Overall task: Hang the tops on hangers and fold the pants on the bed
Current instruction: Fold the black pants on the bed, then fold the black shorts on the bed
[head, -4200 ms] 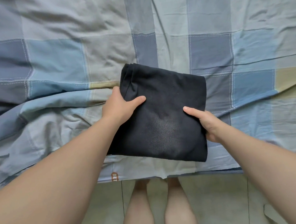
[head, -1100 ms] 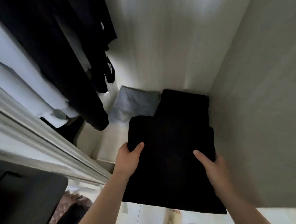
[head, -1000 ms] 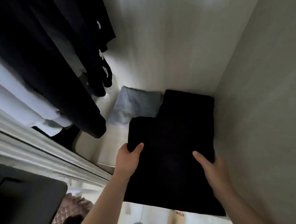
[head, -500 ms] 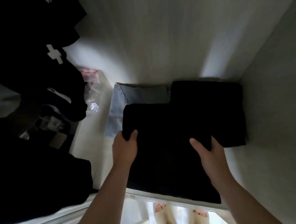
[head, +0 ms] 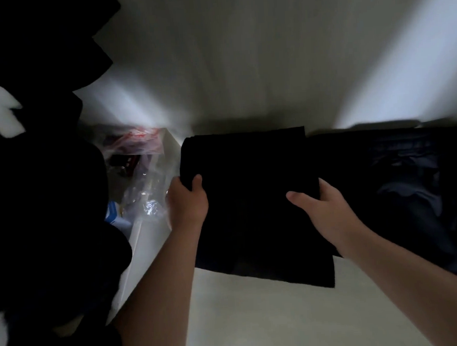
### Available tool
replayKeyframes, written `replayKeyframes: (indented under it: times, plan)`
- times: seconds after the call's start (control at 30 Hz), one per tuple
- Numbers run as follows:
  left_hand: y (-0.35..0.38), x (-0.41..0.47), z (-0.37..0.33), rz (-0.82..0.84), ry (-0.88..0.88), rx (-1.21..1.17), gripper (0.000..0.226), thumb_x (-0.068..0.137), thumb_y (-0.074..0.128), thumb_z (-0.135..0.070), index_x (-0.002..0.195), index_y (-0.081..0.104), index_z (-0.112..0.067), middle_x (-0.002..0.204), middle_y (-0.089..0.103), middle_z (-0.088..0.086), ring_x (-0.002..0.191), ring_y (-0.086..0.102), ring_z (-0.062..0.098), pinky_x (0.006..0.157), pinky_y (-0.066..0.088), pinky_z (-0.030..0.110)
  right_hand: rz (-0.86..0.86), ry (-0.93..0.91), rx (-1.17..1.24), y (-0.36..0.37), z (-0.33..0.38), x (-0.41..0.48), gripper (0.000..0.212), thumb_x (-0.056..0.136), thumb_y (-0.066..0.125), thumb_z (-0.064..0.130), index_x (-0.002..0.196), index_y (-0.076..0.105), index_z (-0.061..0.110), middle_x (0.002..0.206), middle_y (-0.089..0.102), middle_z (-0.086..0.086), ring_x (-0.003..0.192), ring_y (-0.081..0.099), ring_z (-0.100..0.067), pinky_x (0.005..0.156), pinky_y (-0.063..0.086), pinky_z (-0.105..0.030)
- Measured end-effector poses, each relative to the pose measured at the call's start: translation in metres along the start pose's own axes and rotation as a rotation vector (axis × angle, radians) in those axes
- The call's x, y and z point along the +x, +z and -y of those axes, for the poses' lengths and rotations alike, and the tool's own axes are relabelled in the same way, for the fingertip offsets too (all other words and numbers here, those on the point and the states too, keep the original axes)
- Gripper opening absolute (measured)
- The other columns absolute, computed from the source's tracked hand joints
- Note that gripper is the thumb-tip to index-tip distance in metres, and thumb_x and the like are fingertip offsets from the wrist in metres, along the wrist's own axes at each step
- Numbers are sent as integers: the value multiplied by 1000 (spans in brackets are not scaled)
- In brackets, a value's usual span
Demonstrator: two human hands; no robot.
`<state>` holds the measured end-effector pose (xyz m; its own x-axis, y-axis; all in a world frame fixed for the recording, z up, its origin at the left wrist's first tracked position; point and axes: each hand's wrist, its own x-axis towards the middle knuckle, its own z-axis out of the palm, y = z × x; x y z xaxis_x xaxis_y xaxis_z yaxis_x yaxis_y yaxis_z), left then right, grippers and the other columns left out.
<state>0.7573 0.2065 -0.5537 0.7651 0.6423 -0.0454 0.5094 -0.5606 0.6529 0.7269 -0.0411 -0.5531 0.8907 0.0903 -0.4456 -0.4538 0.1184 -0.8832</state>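
Left grip (head: 188, 204) is curling round the left edge, right grip (head: 328, 212) pinching the right edge of the folded black pants (head: 251, 211), sitting between them low over the wardrobe shelf (head: 257, 318), long axis pointing away from the body, dark folded stack (head: 410, 188) lying just right.

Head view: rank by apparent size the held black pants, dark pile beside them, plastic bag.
Tied first: black pants and dark pile look alike; the frame edge cuts the pile.
Last: plastic bag.

clear plastic bags (head: 145, 194) w/ red stuff, left | white divider (head: 143, 239) beside | white back wall (head: 242, 65)
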Motion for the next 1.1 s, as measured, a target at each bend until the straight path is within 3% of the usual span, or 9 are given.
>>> replayKeyframes:
  times: [0.17, 0.3, 0.4, 0.5, 0.63, 0.7, 0.8, 0.97, 1.1]
  plan:
    - [18, 30, 26, -42, -14, 39, 40, 101, 53, -34, 127, 54, -3, 127, 62, 20, 121, 55, 39, 101, 44, 44, 13, -10, -134, 25, -25, 47, 29, 97, 63, 31, 123, 49, 32, 104, 66, 11, 88, 67, -7, 67, 51, -18]
    - [39, 38, 43, -50, 36, 55, 39, 102, 50, -31, 125, 52, 0, 125, 61, 25, 118, 56, 42, 98, 45, 47, 9, -14, -329, 28, -47, 74, 33, 101, 55, 34, 127, 36, 30, 106, 57, 14, 102, 60, -14, 72, 43, -20]
    - [51, 31, 49, -26, 81, 91, 48, 103, 49, -32, 138, 40, 0, 138, 49, 26, 129, 46, 43, 104, 38, 51, -59, -47, -462, 31, -53, 72, 57, 100, 57, 34, 146, 27, 19, 126, 54, 2, 125, 55, -22, 89, 43, -25]
    - [52, 9, 51, -64, 247, 289, 69, 100, 50, -39, 156, 18, -15, 159, 25, 14, 145, 27, 36, 117, 25, 52, -239, -263, -853, 35, -56, 51, 86, 95, 62, 37, 159, 8, 18, 159, 26, -9, 143, 30, -29, 111, 34, -40]
    - [55, -42, 62, -23, 471, 461, 63, 100, 40, -45, 158, 23, -26, 166, 17, 8, 152, 16, 31, 121, 16, 52, -246, -538, -1232, 40, -71, 20, 62, 97, 48, 37, 156, 32, 24, 167, 14, -10, 152, 15, -36, 118, 25, -54]
    - [59, -67, 72, 55, 475, 520, 59, 101, 26, -49, 157, 23, -31, 167, 16, 5, 154, 12, 27, 122, 9, 51, -126, -489, -1307, 43, -83, 12, 61, 98, 29, 45, 156, 32, 26, 168, 10, -7, 154, 7, -32, 121, 18, -53]
    - [64, -77, 81, 136, 437, 593, 61, 100, 10, -53, 159, 14, -35, 168, 8, 1, 155, 2, 22, 123, -3, 48, -26, -358, -1372, 42, -96, 18, 69, 95, 4, 54, 160, 8, 33, 167, -11, 0, 154, -14, -24, 124, 2, -49]
    - [70, -59, 75, 249, 390, 654, 62, 98, 4, -55, 157, -5, -41, 168, -7, -3, 154, -11, 18, 121, -10, 47, 14, -291, -1359, 42, -100, 42, 66, 98, 12, 56, 158, -7, 37, 164, -25, 5, 151, -24, -19, 122, -4, -49]
    - [63, -65, 73, 305, 361, 633, 61, 99, 7, -55, 157, -5, -41, 168, -10, -4, 153, -12, 17, 120, -12, 45, 73, -252, -1334, 37, -95, 38, 65, 101, 19, 58, 157, -8, 39, 164, -24, 8, 151, -23, -17, 123, 0, -47]
